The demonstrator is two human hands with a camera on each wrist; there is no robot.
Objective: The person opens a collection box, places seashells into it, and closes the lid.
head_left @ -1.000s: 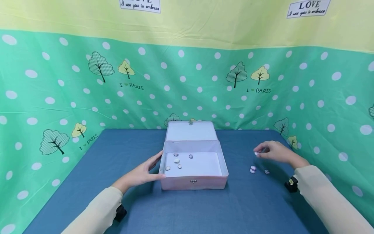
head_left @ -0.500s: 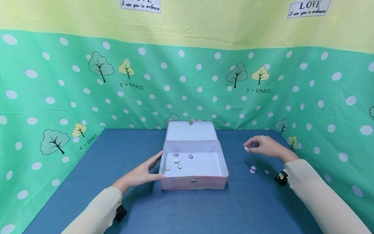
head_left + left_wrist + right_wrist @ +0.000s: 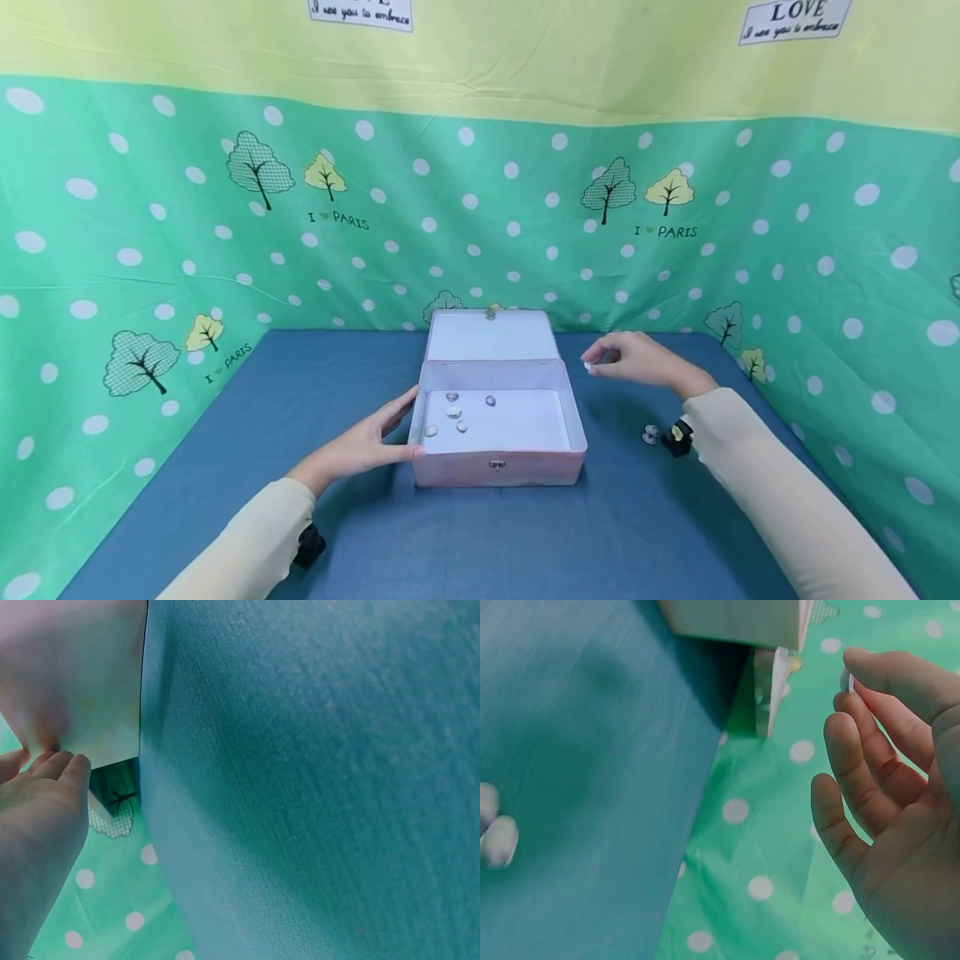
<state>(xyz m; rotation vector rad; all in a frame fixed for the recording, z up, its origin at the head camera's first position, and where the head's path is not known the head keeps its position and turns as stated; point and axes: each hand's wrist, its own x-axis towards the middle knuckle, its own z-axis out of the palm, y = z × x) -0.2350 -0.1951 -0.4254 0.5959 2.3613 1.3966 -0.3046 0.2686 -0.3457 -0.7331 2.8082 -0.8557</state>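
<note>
A pale pink tin box [image 3: 497, 471] stands with its lid [image 3: 489, 336] tilted back. Several small oval shells [image 3: 453, 412] lie on its white floor, mostly towards the left. My left hand [image 3: 360, 446] rests on the box's left side, thumb at the front corner and fingers laid along the wall. Right of the box, raised above the table, my right hand [image 3: 637, 360] pinches a small white shell [image 3: 846, 680] between thumb and fingertips; its other fingers are spread loosely. Two more shells [image 3: 650, 434] lie close together on the table, near the right wrist.
A blue cloth [image 3: 495, 542] covers the table. Green dotted curtain [image 3: 465, 225] hangs behind and at both sides. A black wrist camera [image 3: 677, 439] sits at the right cuff, low over the table beside the shells.
My right hand has carried the pinched shell left and away from me, towards the box. The right wrist now hides the shell that lay furthest right. My left hand stays at the box.
</note>
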